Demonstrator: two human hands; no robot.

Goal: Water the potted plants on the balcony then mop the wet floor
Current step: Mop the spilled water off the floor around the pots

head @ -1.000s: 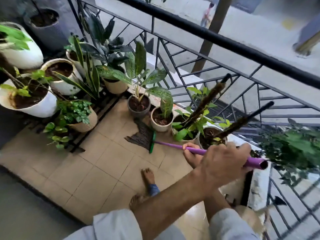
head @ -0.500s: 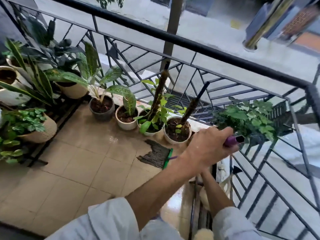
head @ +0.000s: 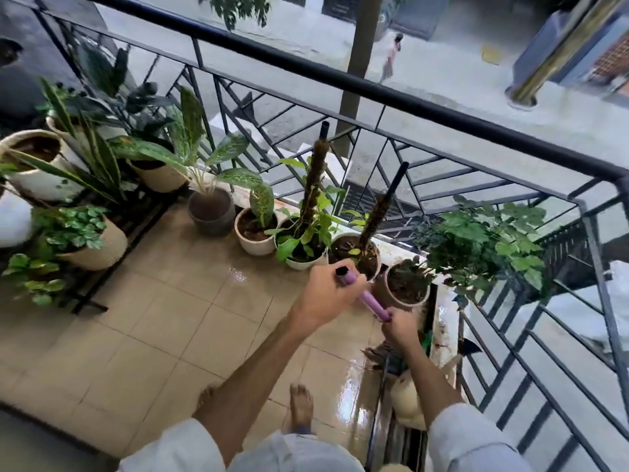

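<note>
Watering looks done, we're well into mopping. Both hands grip the purple plastic mop handle: left hand wrapped round the top end, right hand lower down. The mop head is mostly hidden by the right arm, near the railing. Beige tiled floor is glossy-wet by the round potted plants, so there's mopping left.

The person wears pale grey-white sleeves (pushed above the forearms), with bare feet.
</note>
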